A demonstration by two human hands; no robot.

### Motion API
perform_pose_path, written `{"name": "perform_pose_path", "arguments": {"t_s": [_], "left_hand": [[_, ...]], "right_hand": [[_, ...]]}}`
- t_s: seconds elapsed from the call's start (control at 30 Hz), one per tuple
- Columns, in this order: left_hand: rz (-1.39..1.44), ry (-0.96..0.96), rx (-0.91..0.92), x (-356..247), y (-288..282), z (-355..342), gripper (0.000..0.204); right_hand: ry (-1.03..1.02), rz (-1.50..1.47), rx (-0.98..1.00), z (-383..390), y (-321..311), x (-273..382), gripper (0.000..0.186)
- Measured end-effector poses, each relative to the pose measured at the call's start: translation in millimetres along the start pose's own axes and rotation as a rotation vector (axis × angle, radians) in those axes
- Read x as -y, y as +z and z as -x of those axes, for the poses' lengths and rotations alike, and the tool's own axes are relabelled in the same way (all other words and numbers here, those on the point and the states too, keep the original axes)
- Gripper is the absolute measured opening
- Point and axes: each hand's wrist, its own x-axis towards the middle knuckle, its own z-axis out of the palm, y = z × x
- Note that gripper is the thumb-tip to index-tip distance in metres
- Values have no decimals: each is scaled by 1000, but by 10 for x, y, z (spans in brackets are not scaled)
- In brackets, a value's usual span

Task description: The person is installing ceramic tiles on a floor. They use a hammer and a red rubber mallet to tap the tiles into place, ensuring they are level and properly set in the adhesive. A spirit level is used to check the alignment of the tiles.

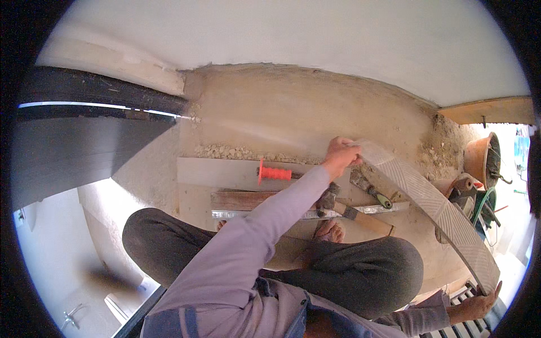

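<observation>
I squat on a sandy mortar bed [293,112] at the foot of a white wall. My left hand [340,155] grips the far end of a long grey tile [445,214] whose ribbed back faces up. My right hand [479,305] holds the tile's near end at the lower right. The tile is lifted and tilted, to the right of my knees. Just below my left hand lie a hammer [344,207] and a trowel with a green handle [369,187].
A chisel with a red hand guard [274,173] rests on a laid grey tile [220,172]. A wooden board [242,198] and a metal straightedge [265,214] lie before my bare foot [329,230]. A terracotta pot [478,160] stands right; dark door panel [73,146] left.
</observation>
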Motion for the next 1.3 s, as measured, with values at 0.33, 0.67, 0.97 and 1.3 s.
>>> {"name": "perform_pose_path", "arguments": {"t_s": [0.33,0.67,0.97,1.3], "left_hand": [[224,419,-484,-1382,-2760,-13,11],[352,361,-551,-1684,-3816,-365,15],[-144,519,-754,-1679,-3110,-396,36],[-307,123,-664,-1576,-3648,-56,57]], "right_hand": [[131,-1045,793,1337,2599,1168,45],[247,-1288,1169,1964,3992,1928,40],[188,-857,1047,1909,3996,2240,41],[-155,-456,1202,1731,3906,2131,33]]}}
